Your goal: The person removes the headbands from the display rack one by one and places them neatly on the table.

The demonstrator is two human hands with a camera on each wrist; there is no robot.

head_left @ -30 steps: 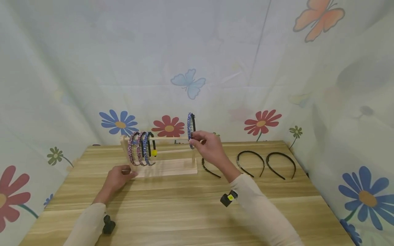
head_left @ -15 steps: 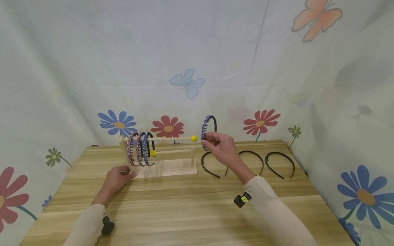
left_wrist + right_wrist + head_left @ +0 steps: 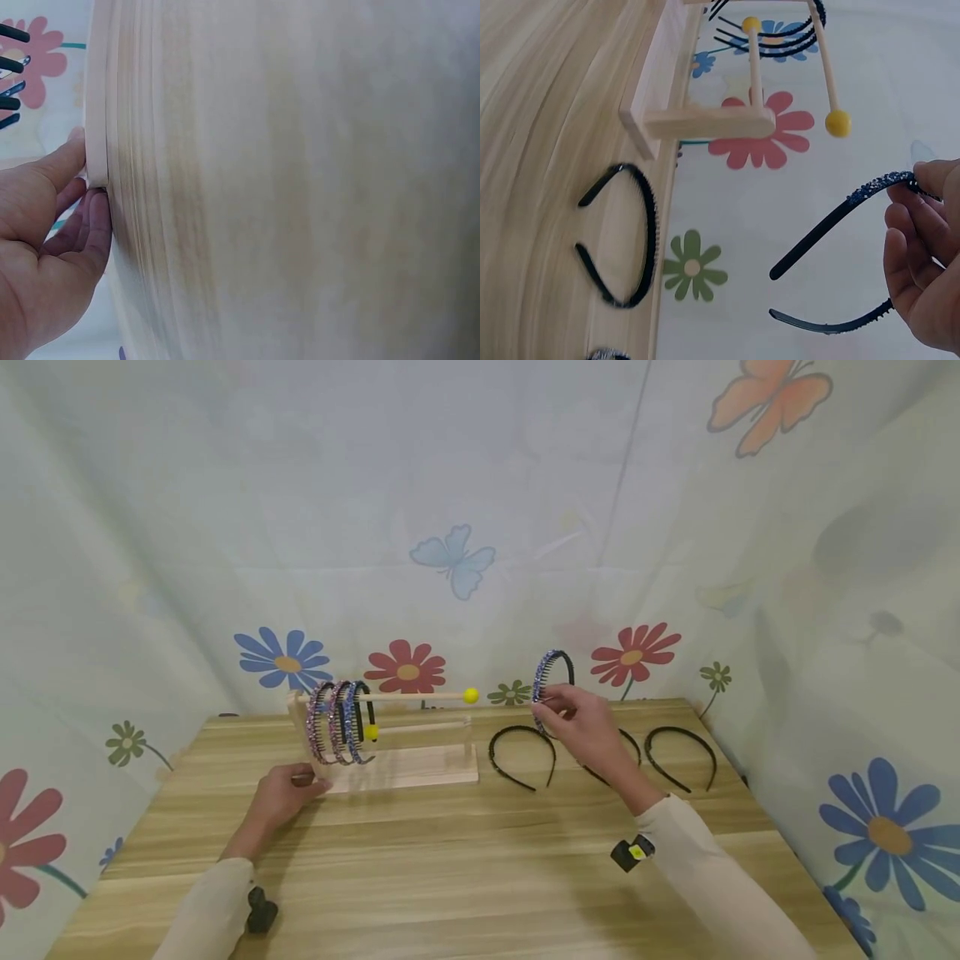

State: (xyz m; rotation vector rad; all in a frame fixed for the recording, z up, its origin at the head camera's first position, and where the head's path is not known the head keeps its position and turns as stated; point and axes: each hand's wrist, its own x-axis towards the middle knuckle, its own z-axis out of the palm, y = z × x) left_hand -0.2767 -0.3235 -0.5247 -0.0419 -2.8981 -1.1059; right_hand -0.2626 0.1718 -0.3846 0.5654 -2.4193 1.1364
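Blue headband (image 3: 537,681) moving clear of the stand (image 3: 408,768), right hand (image 3: 588,727) carrying it.
I'm seeing it shifting right from the rod (image 3: 420,696) tip over the last second; knob (image 3: 470,696) is now showing left of the right fingers, so I'm judging removal of this one done. Right fingers are pinching its glittery side; it's hanging midair, arch up, open ends pointing down toward the bench (image 3: 450,877), long axis standing near upright. Left hand (image 3: 281,795): fingers clamping the stand's left base end. Black headband (image 3: 652,232) is lying below-left of the right fingers.
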